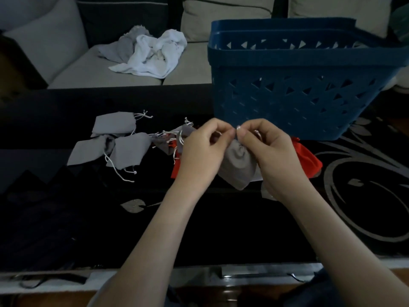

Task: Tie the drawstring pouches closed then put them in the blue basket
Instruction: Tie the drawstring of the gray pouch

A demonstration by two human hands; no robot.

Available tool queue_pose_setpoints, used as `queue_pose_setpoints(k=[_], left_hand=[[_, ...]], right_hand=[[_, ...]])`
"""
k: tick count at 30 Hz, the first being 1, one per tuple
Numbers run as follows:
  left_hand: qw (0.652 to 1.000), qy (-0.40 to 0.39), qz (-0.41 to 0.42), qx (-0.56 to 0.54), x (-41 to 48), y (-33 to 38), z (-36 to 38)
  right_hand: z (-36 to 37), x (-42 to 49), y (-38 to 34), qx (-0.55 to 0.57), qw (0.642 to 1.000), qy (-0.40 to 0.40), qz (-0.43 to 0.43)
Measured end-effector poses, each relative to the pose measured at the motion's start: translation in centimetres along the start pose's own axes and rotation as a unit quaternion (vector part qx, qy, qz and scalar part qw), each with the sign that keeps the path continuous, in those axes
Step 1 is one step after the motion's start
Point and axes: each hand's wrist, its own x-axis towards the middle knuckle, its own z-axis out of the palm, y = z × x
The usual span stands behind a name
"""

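Because both sets of fingers [223, 129] meet at the gathered neck of one grey pouch [239, 165], the two cord ends can be pulled against each other. Left hand [203, 149] and right hand [273, 151] are each curled in and pinch what looks like white drawstring, thumbs nearly touching. The pouch body hangs free below the pinch, just above the tabletop [221, 229], so its own weight prob. keeps the neck bunched (the knot is too small to read; cannot tell if it is finished). Judged step: tying, transfer not yet begun.

L side: a loose pile of grey pouches [124, 151] w/ cords trailing, plus a red pouch [176, 170] partly hidden behind the left wrist. This is prob. the untied stock, laid within easy reach.

R side: a second red pouch [307, 158] lies at the foot of the blue basket [287, 69], partly behind the right hand.

The blue basket stands on the tabletop just beyond the hands, so the drop should need only a short lift over the near rim. Its contents cannot be seen.

Background: white cloth [150, 54] bunched on a sofa [124, 76], no part in the task.
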Motion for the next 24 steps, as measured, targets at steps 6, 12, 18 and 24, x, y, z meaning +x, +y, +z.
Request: queue_pose_setpoints(k=[6,12,18,24], left_hand=[[0.997,-0.014,-0.050,-0.054,0.1,0.1,-0.2],[0.984,-0.125,-0.091,-0.083,0.0,0.1,-0.7],[0.980,-0.171,-0.053,-0.086,0.0,0.1,-1.3],[0.978,-0.166,-0.048,-0.117,-0.1,0.4,-1.2]], right_hand=[[0.3,0.2,0.4,-0.063,0.997,0.003,-0.036],[0.2,0.2,0.3,-0.081,0.996,0.021,-0.038],[-0.3,-0.1,-0.2,-0.090,0.992,0.029,-0.079],[-0.3,-0.2,-0.2,-0.075,0.992,-0.003,-0.104]])
